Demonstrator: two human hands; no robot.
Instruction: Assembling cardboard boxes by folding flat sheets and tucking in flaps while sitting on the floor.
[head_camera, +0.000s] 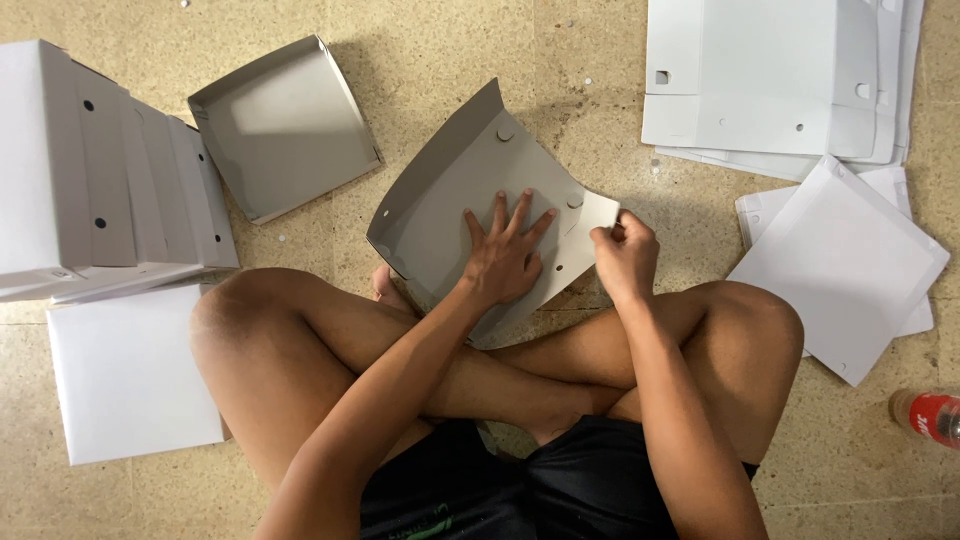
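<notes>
Seated figure, cross-legged on a speckled tile floor (560, 60), seen from above. To the far left of the grip, a stack of folded white boxes (100, 170) is seen above a flat white sheet (130, 385); nearer the grip lies a finished grey tray (285, 125) with raised walls. At centre, a half-formed grey cardboard tray (450, 200) is rested on the floor against the shins, one wall already turned up on its far-left side. The left hand (505, 255) is laid flat on the tray's inner face, fingers spread, pressing and grasping nothing. Just right of it, the right hand (625, 255) is closed in a pinch on the tray's white corner flap (598, 212), which is bent upward. To the right of the grip, unfolded white blanks (780, 80) are piled, with loose white sheets (845, 260) below them and a red-labelled bottle (925, 415) at the frame's edge. It is judged that the flap could crease off its score or tear if pulled while the panel slips under the flat palm. Open floor is left beyond the tray's far edge; the knees bound movement on either side.
</notes>
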